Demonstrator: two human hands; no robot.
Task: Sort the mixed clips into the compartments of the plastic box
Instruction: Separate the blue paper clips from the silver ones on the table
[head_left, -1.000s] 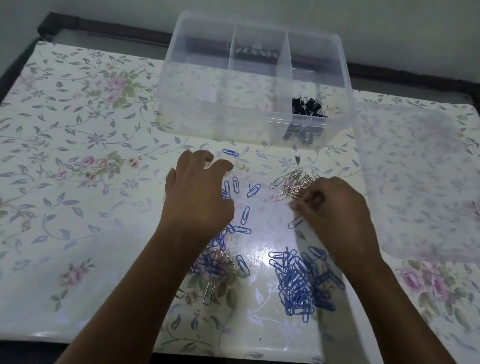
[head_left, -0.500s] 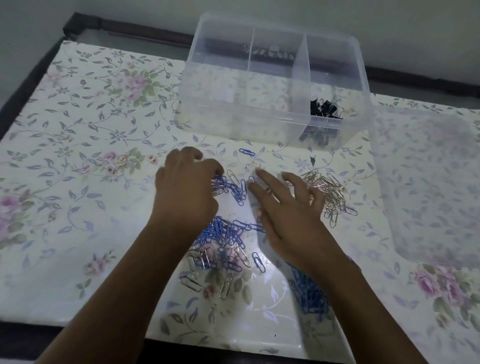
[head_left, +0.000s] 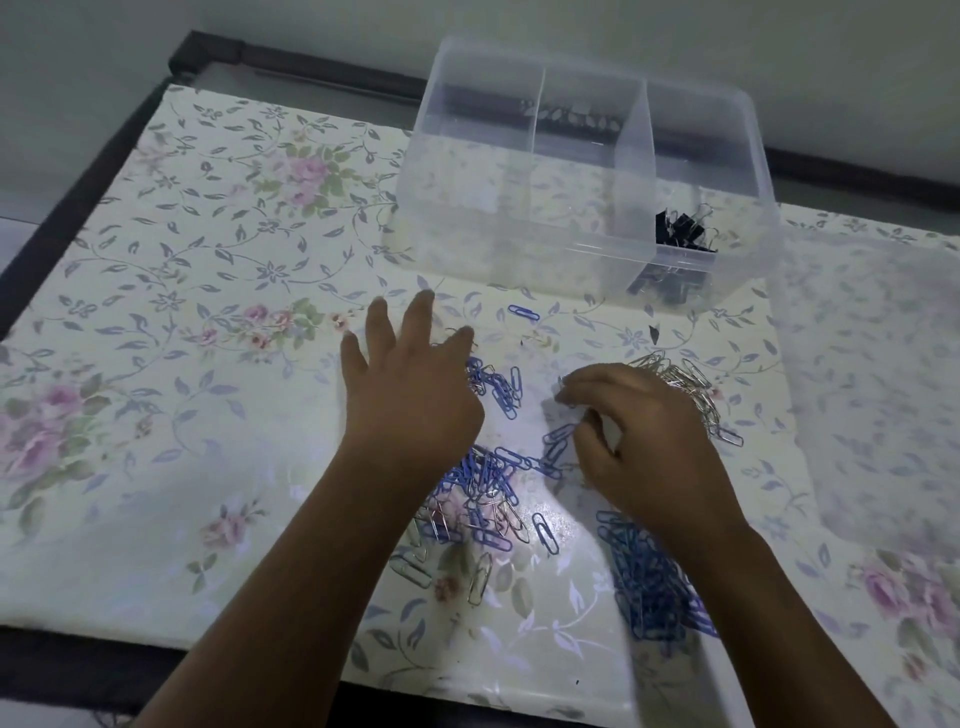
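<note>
A clear plastic box with three compartments stands at the back of the table. Its right compartment holds black binder clips; the other two look bare. My left hand hovers flat with fingers spread over a small cluster of blue paper clips. My right hand has its fingers curled down beside a silver clip pile; whether it grips a clip is hidden. A mixed blue and silver pile lies between my wrists. An all-blue pile sits under my right forearm.
The box's translucent lid lies flat at the right. One blue clip lies alone in front of the box. A floral cloth covers the table, whose dark edge runs along the near side.
My left hand has opened and stretched its fingers forward. My right hand has gone from flat to curled and shifted right toward the silver pile.
</note>
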